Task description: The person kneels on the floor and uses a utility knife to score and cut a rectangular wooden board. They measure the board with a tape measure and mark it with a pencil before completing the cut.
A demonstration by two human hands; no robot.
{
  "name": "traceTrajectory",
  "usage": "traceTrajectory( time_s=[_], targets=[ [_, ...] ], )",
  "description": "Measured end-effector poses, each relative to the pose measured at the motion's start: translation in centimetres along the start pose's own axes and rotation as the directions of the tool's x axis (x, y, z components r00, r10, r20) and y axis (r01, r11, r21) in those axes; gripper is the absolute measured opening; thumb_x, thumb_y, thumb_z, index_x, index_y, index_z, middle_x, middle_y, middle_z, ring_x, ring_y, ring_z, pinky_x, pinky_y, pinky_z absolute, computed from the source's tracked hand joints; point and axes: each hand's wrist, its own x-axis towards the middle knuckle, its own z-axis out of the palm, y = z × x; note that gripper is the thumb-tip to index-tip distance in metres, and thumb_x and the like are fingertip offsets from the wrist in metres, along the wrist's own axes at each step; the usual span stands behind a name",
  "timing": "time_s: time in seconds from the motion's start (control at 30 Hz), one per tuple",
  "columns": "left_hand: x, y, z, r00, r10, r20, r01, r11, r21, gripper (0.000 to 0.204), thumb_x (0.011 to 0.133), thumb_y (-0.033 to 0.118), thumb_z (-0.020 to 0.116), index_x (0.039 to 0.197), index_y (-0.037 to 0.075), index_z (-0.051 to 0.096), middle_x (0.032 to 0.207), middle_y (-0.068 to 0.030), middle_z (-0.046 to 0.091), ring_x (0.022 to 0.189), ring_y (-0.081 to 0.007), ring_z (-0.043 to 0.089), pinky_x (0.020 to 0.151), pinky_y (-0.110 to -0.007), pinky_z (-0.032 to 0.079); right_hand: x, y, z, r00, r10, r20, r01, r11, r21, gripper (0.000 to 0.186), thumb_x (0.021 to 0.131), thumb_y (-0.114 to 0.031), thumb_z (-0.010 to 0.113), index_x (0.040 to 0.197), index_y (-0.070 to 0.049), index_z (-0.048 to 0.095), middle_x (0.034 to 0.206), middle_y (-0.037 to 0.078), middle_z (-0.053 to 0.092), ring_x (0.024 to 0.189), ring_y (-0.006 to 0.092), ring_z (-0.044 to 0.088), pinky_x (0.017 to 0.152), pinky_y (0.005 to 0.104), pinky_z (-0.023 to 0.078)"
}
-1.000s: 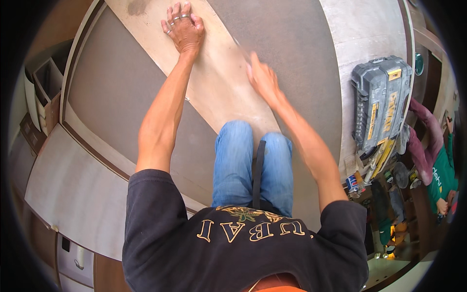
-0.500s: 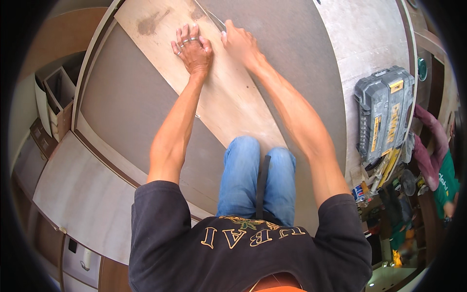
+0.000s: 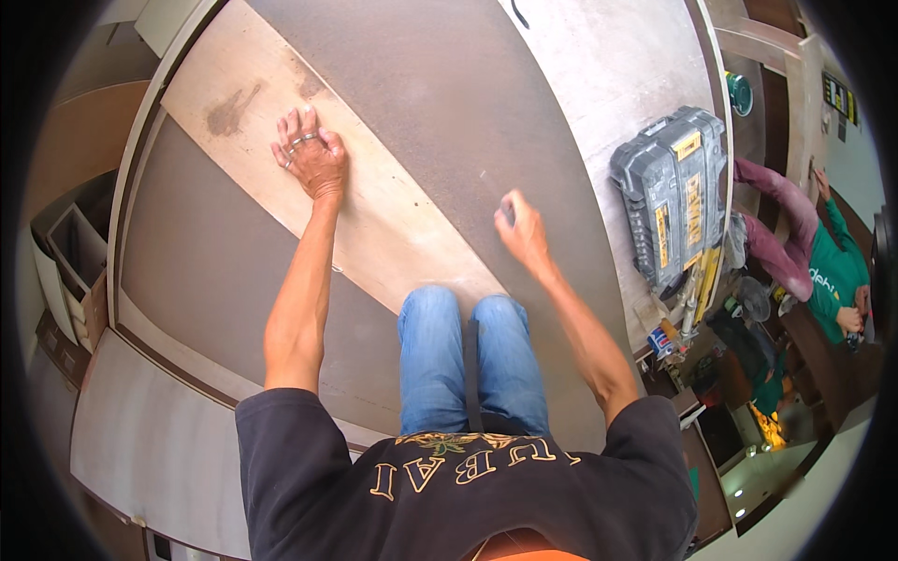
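Observation:
My left hand lies flat on a long, pale wooden board, its fingers a little apart and rings on some of them. This board rests slantwise across a large brown sheet. To the right of the board's long edge, my right hand is closed over the brown sheet. Something small and dark shows between its thumb and fingers, too little of it to name. Both my knees are at the near end of the board.
A black and yellow tool case lies on a pale surface to the right, near long yellow tools. Beyond it a person in a green top is at work. Brown stains mark the board's far part. A pale panel lies at left.
My right hand has come away from the board's edge, back toward me and to the right. My left hand keeps its place on the board. The whole view has shifted.

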Motion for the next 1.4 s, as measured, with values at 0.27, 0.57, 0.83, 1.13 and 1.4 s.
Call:
traceTrajectory(
  time_s=[0.27, 0.57, 0.83, 1.13, 1.4],
  targets=[
    [0.1, 0.1, 0.1, 1.000, 0.004, 0.014, -0.004, 1.000, 0.029, 0.048, 0.088, 0.018, 0.052, 0.135, 0.021, 0.055, 0.147, -0.0040, 0.047, 0.145, -0.0252, 0.032, 0.120, -0.053, 0.015, 18.0, -2.1, -8.4, 0.895, -0.175, -0.410, 0.051, 0.954, -0.296, 0.036, 0.084, 0.001, 0.050, 0.120, 0.002, 0.053, 0.108, 0.026, 0.061, 0.105, 0.0443, 0.057, 0.089, 0.0513, 0.047],
    [0.1, 0.3, -0.3, 1.000, 0.001, 0.025, -0.002, 1.000, 0.023, 0.048, 0.088, 0.017, 0.051, 0.135, 0.020, 0.054, 0.149, -0.0044, 0.045, 0.146, -0.0259, 0.032, 0.121, -0.054, 0.015, 21.2, 1.0, -11.1, 0.984, 0.153, -0.090, -0.121, 0.948, 0.295, 0.036, 0.086, -0.006, 0.051, 0.118, 0.003, 0.063, 0.096, 0.011, 0.073, 0.093, 0.0184, 0.066, 0.086, 0.0299, 0.051],
    [0.0, 0.4, -0.1, 1.000, -0.002, 0.029, 0.002, 1.000, 0.019, 0.050, 0.087, 0.016, 0.052, 0.137, 0.021, 0.053, 0.149, -0.0044, 0.046, 0.146, -0.0256, 0.031, 0.121, -0.054, 0.015, 22.2, -1.4, -11.5, 0.953, -0.208, -0.220, 0.212, 0.977, -0.008, 0.043, 0.083, -0.001, 0.046, 0.124, 0.004, 0.059, 0.109, 0.023, 0.066, 0.103, 0.0359, 0.064, 0.094, 0.0414, 0.049],
    [0.3, 0.3, -0.7, 0.999, 0.001, 0.039, -0.002, 1.000, 0.027, 0.051, 0.087, 0.016, 0.052, 0.138, 0.019, 0.051, 0.150, -0.0059, 0.044, 0.146, -0.0261, 0.031, 0.121, -0.053, 0.014, 23.9, -6.2, -8.3, 0.965, -0.035, -0.259, 0.046, 0.998, 0.039, 0.042, 0.085, -0.005, 0.047, 0.125, 0.003, 0.057, 0.102, 0.019, 0.069, 0.099, 0.0330, 0.065, 0.092, 0.0398, 0.049],
    [0.3, 0.4, -0.4, 1.000, 0.005, 0.026, -0.006, 1.000, 0.017, 0.052, 0.086, 0.015, 0.053, 0.138, 0.018, 0.051, 0.149, -0.0063, 0.045, 0.146, -0.0267, 0.032, 0.121, -0.053, 0.014, 26.6, -4.0, -7.9, 0.906, -0.208, -0.368, 0.100, 0.952, -0.291, 0.038, 0.080, -0.004, 0.050, 0.115, -0.002, 0.065, 0.101, 0.020, 0.070, 0.097, 0.0299, 0.068, 0.087, 0.0384, 0.050]
  ],
)
